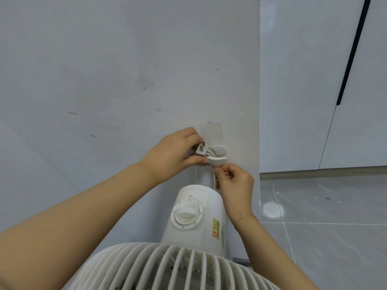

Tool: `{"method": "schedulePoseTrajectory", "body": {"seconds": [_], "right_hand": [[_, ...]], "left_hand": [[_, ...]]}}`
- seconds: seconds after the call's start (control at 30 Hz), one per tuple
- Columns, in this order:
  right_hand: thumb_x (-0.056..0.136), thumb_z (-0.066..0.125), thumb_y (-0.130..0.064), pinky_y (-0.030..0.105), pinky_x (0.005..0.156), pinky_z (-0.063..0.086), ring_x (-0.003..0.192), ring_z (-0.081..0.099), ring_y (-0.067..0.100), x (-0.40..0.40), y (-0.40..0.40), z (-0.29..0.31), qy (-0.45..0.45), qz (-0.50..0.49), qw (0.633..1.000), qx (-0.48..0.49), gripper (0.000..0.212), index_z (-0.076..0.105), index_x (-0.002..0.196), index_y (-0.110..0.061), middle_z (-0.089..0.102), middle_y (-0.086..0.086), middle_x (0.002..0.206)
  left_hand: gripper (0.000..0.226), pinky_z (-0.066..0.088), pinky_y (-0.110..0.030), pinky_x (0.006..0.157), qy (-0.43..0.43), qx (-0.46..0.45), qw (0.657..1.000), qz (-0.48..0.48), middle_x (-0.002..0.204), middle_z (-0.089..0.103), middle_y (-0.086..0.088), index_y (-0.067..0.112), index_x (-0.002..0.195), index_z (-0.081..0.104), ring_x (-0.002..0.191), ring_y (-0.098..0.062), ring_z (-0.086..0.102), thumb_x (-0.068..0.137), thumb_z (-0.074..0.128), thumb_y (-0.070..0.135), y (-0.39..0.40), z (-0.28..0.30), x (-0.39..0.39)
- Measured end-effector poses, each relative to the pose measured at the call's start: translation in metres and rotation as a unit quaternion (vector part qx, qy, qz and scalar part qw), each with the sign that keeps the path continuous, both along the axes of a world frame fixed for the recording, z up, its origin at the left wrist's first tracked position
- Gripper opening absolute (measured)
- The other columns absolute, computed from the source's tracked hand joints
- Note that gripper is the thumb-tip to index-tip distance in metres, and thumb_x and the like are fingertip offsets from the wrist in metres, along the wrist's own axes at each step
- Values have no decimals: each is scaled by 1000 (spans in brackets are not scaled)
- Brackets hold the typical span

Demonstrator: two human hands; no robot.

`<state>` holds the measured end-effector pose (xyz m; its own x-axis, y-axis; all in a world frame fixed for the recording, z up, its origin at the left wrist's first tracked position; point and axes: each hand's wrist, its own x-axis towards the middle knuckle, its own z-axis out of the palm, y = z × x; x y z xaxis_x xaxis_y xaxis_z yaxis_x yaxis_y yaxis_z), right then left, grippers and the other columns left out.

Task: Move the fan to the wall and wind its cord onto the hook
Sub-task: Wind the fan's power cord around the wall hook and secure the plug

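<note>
Hanging on the wall (104, 80) near its right edge, a white hook (217, 161) sits under a clear stick-on pad (210, 132).
- Hook holds several loops of white cord (210, 152), bunched between its two white lips.
- Plug (201, 150), grey with flat prongs showing, lies at the left side of the loops.

Hands:
- Left hand (169, 152): fingers curled round the plug and the left side of the coil, thumb underneath, pressing the bundle against the hook. Narrow, holding.
- Right hand (234, 185): thumb and fingertips pinch a strand of cord just under the hook's lower lip; the other fingers are folded in. A thin bracelet (247, 216) is on the wrist.
- Below the pinch one strand drops behind the fan; I cannot tell where it ends.

Fan (194, 216):
- White, standing against the wall directly below the hook, close to the wall's right edge.
- Round dial (186, 214) on top of the motor housing, yellow sticker (216, 227) just beside it on the right.
- Ribbed grille (167, 268) fills the bottom of the view, nearest the camera.

Surroundings:
- Grey tiled floor (335, 227) to the right of the wall's edge, with a round white patch (273, 209) near that edge.
- A black strip (354, 49) runs down the pale far surface at upper right.
</note>
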<state>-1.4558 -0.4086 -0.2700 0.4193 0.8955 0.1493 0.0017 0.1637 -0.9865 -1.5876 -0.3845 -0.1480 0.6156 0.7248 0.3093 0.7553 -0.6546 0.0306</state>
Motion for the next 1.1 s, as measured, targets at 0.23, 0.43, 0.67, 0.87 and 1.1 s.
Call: {"method": "schedulePoseTrajectory", "body": {"seconds": [0.23, 0.43, 0.67, 0.87, 1.1], "right_hand": [[84, 68, -18, 26, 62, 49, 63, 60, 19, 0, -2, -1, -25, 8, 1000, 15, 13, 68, 72, -13, 64, 0, 65], [84, 68, -20, 22, 59, 40, 56, 46, 6, 5, -6, -4, -80, 24, 996, 44, 14, 66, 70, -17, 55, -7, 60], [82, 70, -34, 32, 59, 44, 50, 48, 13, 10, -6, 11, -31, 62, 997, 33, 35, 61, 54, -16, 54, 1, 51], [78, 75, -25, 26, 49, 48, 41, 53, 9, 7, -8, 20, 83, 33, 996, 2, 23, 71, 66, -5, 60, 5, 51], [80, 74, -26, 25, 51, 50, 40, 52, 8, 4, -9, 18, 59, 31, 998, 2, 29, 67, 66, -2, 59, 5, 51]], "left_hand": [[37, 45, -24, 76, -51, -38, 997, 48, 92, 57, 7, 14, 105, 57, 81, -12, 54, 80, 70, 37, -2, 6, 7], [34, 47, -24, 73, -59, -71, 994, 53, 79, 51, 15, 15, 98, 55, 76, -12, 54, 77, 75, 33, -1, 11, 12], [34, 50, -29, 74, -74, -71, 993, 66, 85, 57, 7, 16, 96, 55, 76, -15, 58, 75, 76, 34, -4, 10, 13], [38, 51, -33, 75, -87, -54, 992, 77, 84, 57, 7, 12, 98, 57, 74, -15, 58, 75, 76, 36, -7, 5, 13], [37, 52, -37, 76, -90, -47, 992, 73, 84, 56, 7, 11, 98, 56, 77, -16, 58, 77, 74, 35, -9, 3, 14]]}}
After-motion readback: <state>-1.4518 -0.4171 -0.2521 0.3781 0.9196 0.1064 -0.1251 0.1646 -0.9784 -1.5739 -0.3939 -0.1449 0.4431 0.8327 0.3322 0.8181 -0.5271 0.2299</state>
